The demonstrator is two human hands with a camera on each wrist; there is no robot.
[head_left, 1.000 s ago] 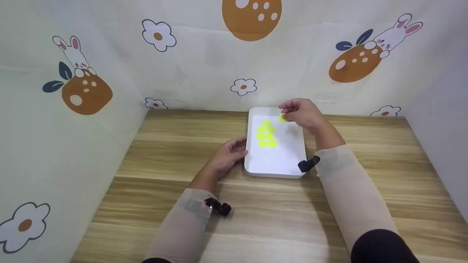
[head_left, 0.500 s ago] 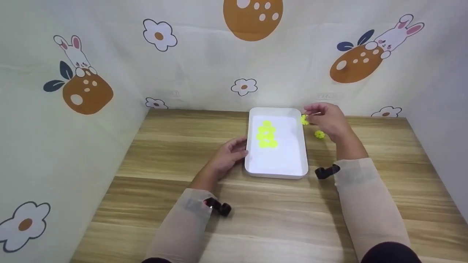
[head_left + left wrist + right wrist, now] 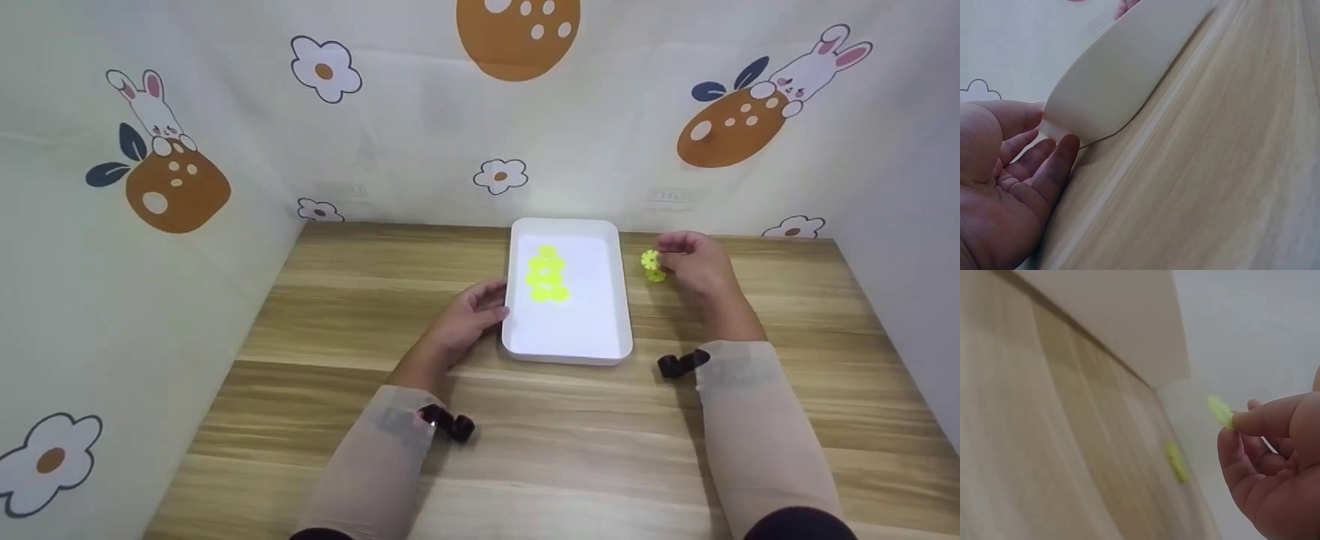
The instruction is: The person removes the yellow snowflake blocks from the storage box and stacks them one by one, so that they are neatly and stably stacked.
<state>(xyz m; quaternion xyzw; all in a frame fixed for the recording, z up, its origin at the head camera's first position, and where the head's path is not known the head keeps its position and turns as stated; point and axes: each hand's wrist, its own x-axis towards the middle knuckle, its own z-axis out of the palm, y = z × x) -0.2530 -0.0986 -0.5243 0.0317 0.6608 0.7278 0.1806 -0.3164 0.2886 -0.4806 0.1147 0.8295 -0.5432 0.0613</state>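
Thumb and fingers of my right hand (image 3: 701,266) pinch a yellow snowflake building disc (image 3: 649,259), its notched edge showing. In the right wrist view this disc (image 3: 1219,411) sticks out past the fingertips. A second yellow disc (image 3: 1176,463) rests on the table close below it; in the head view the held disc partly overlaps it. My left hand (image 3: 469,322) holds the left side of a white tray (image 3: 568,355). In the left wrist view its thumb is at the rim and its curled fingers touch the tray wall (image 3: 1112,84). Several yellow discs (image 3: 546,277) lie grouped inside the tray.
The wood-grain table (image 3: 322,315) meets a cloth-covered back wall (image 3: 420,135) just behind the tray. More covered walls stand at the left and right. Black wrist cameras (image 3: 448,424) are strapped on both sleeves.
My right hand has moved right from over the tray to the table beside it, a yellow disc still pinched. The second disc on the table has come into view. My left hand stays put.
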